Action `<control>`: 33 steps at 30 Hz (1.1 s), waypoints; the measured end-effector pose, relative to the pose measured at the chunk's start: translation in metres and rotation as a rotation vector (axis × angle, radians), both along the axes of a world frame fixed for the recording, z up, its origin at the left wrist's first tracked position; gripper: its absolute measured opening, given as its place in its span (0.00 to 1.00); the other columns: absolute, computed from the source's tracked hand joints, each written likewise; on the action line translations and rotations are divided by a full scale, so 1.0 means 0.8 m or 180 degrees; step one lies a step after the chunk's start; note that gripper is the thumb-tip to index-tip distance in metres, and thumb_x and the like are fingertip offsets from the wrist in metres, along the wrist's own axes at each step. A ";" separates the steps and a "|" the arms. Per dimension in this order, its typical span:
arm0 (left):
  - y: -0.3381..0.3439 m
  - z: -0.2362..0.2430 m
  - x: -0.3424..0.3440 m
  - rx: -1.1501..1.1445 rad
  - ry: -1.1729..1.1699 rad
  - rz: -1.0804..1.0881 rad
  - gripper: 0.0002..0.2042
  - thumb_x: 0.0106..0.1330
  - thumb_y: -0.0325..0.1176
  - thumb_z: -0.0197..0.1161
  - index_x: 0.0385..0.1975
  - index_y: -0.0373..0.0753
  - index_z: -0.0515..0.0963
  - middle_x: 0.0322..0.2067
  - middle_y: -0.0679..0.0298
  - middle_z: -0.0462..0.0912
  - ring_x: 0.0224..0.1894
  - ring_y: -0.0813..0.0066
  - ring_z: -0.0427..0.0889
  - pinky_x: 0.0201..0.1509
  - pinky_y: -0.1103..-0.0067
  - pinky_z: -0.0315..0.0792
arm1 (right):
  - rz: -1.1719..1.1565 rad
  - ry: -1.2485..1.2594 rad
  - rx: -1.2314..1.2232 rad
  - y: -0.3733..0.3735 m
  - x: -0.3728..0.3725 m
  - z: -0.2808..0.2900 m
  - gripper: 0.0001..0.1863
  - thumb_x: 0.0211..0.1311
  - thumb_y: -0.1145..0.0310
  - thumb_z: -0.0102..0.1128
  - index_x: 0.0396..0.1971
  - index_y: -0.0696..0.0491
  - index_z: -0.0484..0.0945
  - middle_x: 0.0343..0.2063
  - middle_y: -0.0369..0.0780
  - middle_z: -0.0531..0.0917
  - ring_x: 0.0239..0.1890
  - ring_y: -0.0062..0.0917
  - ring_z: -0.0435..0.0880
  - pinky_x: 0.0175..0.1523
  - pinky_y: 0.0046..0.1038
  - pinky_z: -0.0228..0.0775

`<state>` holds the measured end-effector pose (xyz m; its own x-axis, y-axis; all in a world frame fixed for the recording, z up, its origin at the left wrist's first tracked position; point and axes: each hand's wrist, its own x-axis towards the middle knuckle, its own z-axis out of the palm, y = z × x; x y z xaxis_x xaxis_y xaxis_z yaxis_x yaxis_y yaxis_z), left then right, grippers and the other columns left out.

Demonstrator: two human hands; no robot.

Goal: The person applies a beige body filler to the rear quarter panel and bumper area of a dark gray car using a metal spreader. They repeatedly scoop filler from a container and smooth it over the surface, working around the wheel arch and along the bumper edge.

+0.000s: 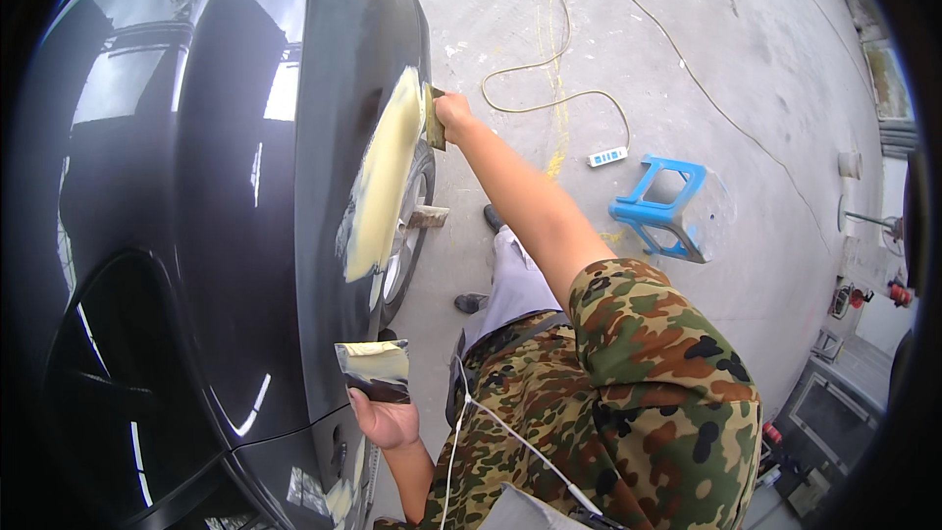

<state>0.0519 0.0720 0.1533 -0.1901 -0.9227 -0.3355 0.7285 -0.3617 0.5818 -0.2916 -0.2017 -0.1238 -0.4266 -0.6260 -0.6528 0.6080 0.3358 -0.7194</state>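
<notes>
A dark grey car body panel [332, 137] fills the left side. A long streak of cream-coloured body filler [381, 191] lies along it above the wheel, with thinner smears at its lower end. My right hand [452, 118], arm stretched forward, grips a flat putty spreader [435, 120] at the far end of the streak; the spreader's edge is at or close to the filler. Nearer to me, my left hand [385, 419] holds up a dark flat putty knife [377, 370] whose blade carries more cream filler. Its handle, if any, is hidden.
A wheel [397, 270] sits below the panel, a small block [429, 217] sticking out beside it. On the concrete floor [638, 49] are a blue step stool [662, 208], a power strip [607, 156] and its looping cord [564, 39]. A grey cabinet [829, 412] stands at right.
</notes>
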 end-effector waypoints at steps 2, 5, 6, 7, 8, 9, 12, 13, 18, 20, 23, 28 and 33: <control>-0.029 -0.002 -0.019 0.0068 -0.0043 0.0079 0.25 0.78 0.40 0.52 0.68 0.31 0.64 0.67 0.55 0.71 0.68 0.62 0.69 0.75 0.67 0.60 | -0.0029 -0.0225 0.0051 -0.041 -0.014 -0.021 0.19 0.64 0.80 0.42 0.47 0.57 0.82 0.30 0.43 0.84 0.26 0.32 0.83 0.32 0.41 0.78; -0.080 -0.015 -0.055 0.0113 -0.0085 0.0194 0.25 0.78 0.40 0.53 0.68 0.31 0.64 0.67 0.55 0.71 0.69 0.62 0.69 0.75 0.67 0.59 | 0.0170 -0.0146 0.0233 -0.100 -0.046 -0.050 0.22 0.61 0.80 0.43 0.49 0.57 0.84 0.40 0.46 0.86 0.39 0.34 0.85 0.42 0.37 0.77; -0.092 -0.018 -0.064 0.0124 -0.0091 0.0220 0.25 0.78 0.40 0.53 0.68 0.31 0.64 0.67 0.55 0.71 0.69 0.62 0.69 0.75 0.67 0.59 | 0.0210 -0.0083 0.0311 -0.111 -0.055 -0.056 0.22 0.61 0.80 0.43 0.49 0.57 0.84 0.40 0.46 0.86 0.39 0.34 0.85 0.43 0.37 0.77; -0.099 -0.019 -0.071 0.0170 -0.0162 0.0283 0.25 0.78 0.40 0.53 0.68 0.31 0.64 0.67 0.55 0.71 0.69 0.62 0.69 0.75 0.67 0.59 | 0.0250 0.0072 0.0359 -0.117 -0.061 -0.062 0.24 0.61 0.81 0.42 0.53 0.56 0.83 0.40 0.46 0.85 0.40 0.34 0.85 0.44 0.37 0.77; -0.103 -0.018 -0.076 0.0138 -0.0080 0.0270 0.25 0.78 0.40 0.53 0.68 0.31 0.64 0.67 0.55 0.70 0.69 0.62 0.69 0.75 0.67 0.59 | 0.0270 0.0012 0.0299 -0.121 -0.066 -0.066 0.24 0.61 0.81 0.42 0.54 0.56 0.82 0.41 0.46 0.85 0.41 0.34 0.85 0.44 0.37 0.77; -0.102 -0.016 -0.079 0.0140 -0.0063 0.0295 0.25 0.78 0.40 0.53 0.68 0.31 0.64 0.67 0.55 0.70 0.69 0.63 0.69 0.76 0.67 0.59 | 0.0289 -0.0047 0.0240 -0.122 -0.069 -0.068 0.25 0.61 0.81 0.42 0.55 0.56 0.81 0.42 0.46 0.85 0.41 0.34 0.84 0.45 0.37 0.77; -0.086 -0.008 -0.075 0.0164 -0.0068 0.0363 0.25 0.77 0.39 0.54 0.68 0.31 0.64 0.67 0.55 0.70 0.69 0.63 0.69 0.76 0.67 0.59 | 0.0412 -0.0153 0.0162 -0.111 -0.064 -0.070 0.28 0.61 0.80 0.40 0.60 0.54 0.78 0.47 0.47 0.84 0.45 0.36 0.83 0.48 0.39 0.77; -0.080 -0.005 -0.072 0.0205 -0.0144 0.0430 0.25 0.77 0.39 0.54 0.68 0.31 0.64 0.67 0.56 0.70 0.68 0.63 0.69 0.76 0.67 0.59 | 0.0435 -0.0158 0.0132 -0.107 -0.061 -0.069 0.28 0.61 0.80 0.40 0.61 0.53 0.78 0.48 0.48 0.84 0.45 0.36 0.83 0.48 0.40 0.77; -0.067 -0.010 -0.050 0.0169 -0.0022 0.0406 0.25 0.77 0.39 0.54 0.68 0.31 0.64 0.67 0.56 0.70 0.69 0.63 0.69 0.75 0.67 0.59 | 0.0510 -0.0066 0.0384 -0.101 -0.041 -0.054 0.30 0.62 0.81 0.40 0.63 0.48 0.76 0.50 0.49 0.83 0.48 0.38 0.83 0.50 0.45 0.76; -0.068 -0.014 -0.042 0.0177 0.0034 0.0405 0.25 0.77 0.39 0.54 0.68 0.31 0.64 0.67 0.56 0.70 0.69 0.63 0.69 0.75 0.67 0.59 | 0.0497 -0.0149 0.0487 -0.102 -0.035 -0.041 0.31 0.62 0.81 0.40 0.63 0.46 0.76 0.50 0.49 0.83 0.49 0.39 0.83 0.50 0.46 0.76; -0.068 -0.018 -0.036 0.0234 0.0143 0.0418 0.25 0.77 0.40 0.54 0.68 0.31 0.64 0.67 0.56 0.70 0.69 0.63 0.69 0.75 0.67 0.59 | 0.0688 0.0081 0.0449 -0.095 -0.028 -0.020 0.27 0.65 0.83 0.36 0.57 0.49 0.79 0.41 0.40 0.86 0.39 0.33 0.87 0.39 0.54 0.80; -0.062 -0.023 -0.033 0.0354 0.0154 0.0416 0.25 0.77 0.40 0.54 0.68 0.31 0.64 0.67 0.56 0.70 0.69 0.62 0.68 0.75 0.66 0.59 | 0.0644 0.0253 0.0124 -0.078 -0.026 -0.001 0.29 0.66 0.84 0.37 0.62 0.47 0.75 0.46 0.37 0.86 0.45 0.29 0.86 0.47 0.56 0.77; -0.048 -0.033 0.004 0.0245 0.0335 0.0238 0.26 0.77 0.41 0.53 0.69 0.32 0.63 0.67 0.56 0.70 0.69 0.62 0.68 0.76 0.66 0.58 | 0.0651 0.0500 -0.0365 -0.033 0.010 0.009 0.29 0.67 0.83 0.39 0.66 0.48 0.71 0.51 0.38 0.84 0.48 0.28 0.85 0.51 0.44 0.78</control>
<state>0.0550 0.0336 0.1268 -0.1598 -0.9078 -0.3877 0.8105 -0.3448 0.4735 -0.2837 -0.2283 -0.1165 -0.3741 -0.7755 -0.5086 0.4141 0.3510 -0.8398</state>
